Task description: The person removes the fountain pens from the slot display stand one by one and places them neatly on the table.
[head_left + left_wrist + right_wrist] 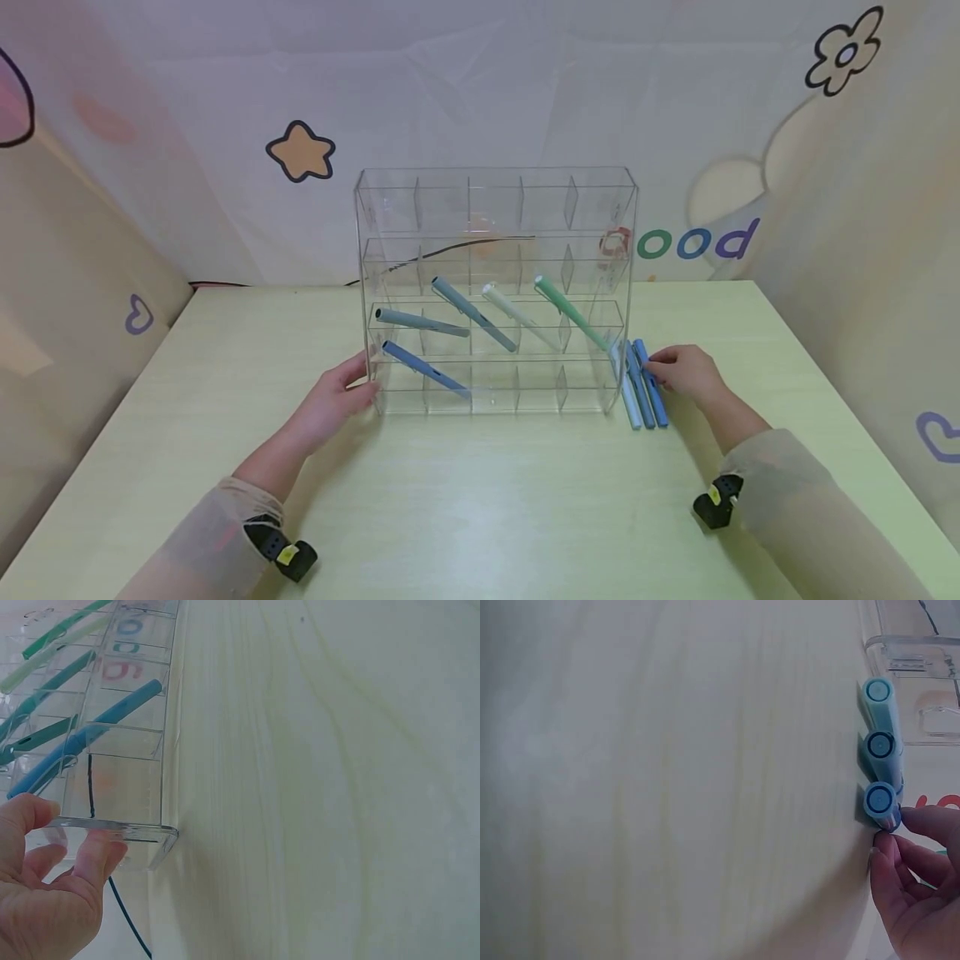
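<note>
A clear acrylic rack [491,400] with several rows of compartments stands on the table. My left hand [341,402] grips its lower left side, thumb on one face and fingers on the other in the left wrist view. Slanted in the lower rows are a blue pen [425,369], a grey-blue pen [422,322], a darker grey-blue pen [474,313], a pale green pen [517,315] and a green pen [572,313]. Beside the rack's right side lie a light blue pen [631,406], a blue pen [644,400] and an outermost blue pen [880,799], which my right hand [686,372] pinches between thumb and fingers.
The pale wooden table [480,508] runs back to a printed cloth backdrop [480,92], with cloth sides at left and right. A thin dark cable [127,915] passes behind the rack. Each wrist carries a small black camera [717,502].
</note>
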Demonstrator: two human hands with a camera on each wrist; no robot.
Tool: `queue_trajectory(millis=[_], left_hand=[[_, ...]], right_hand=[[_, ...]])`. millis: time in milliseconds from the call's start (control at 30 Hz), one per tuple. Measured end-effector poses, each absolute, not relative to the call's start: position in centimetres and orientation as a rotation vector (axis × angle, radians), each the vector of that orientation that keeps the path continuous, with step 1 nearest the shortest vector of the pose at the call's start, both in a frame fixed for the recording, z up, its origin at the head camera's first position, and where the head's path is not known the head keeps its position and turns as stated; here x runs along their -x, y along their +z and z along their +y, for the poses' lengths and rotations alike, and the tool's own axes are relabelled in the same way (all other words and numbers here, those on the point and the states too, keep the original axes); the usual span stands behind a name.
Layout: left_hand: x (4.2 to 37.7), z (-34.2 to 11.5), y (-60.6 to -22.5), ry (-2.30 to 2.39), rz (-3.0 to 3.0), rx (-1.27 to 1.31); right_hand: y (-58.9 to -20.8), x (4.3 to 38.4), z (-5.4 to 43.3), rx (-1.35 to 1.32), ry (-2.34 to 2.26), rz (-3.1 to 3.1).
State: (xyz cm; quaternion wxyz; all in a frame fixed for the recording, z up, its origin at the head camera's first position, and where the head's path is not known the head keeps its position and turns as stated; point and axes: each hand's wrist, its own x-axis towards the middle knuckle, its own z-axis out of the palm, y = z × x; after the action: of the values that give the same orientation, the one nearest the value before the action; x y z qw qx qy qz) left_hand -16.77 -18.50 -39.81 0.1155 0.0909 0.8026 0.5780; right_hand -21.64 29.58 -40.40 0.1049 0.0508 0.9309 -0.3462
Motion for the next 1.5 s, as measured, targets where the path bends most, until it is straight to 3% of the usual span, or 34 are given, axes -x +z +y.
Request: queue_trajectory(millis=[1000, 1500], left_hand=[[17.0, -18.6, -40.1, 1.678, 2.358, -0.239], [17.0, -18.6, -39.9, 1.679, 2.346, -0.235]], right_hand=[[-40.1, 21.2, 30.1, -0.156, -0.943, 2.773], [-38.7, 18.6, 29.6, -0.003, -1.036, 2.861]])
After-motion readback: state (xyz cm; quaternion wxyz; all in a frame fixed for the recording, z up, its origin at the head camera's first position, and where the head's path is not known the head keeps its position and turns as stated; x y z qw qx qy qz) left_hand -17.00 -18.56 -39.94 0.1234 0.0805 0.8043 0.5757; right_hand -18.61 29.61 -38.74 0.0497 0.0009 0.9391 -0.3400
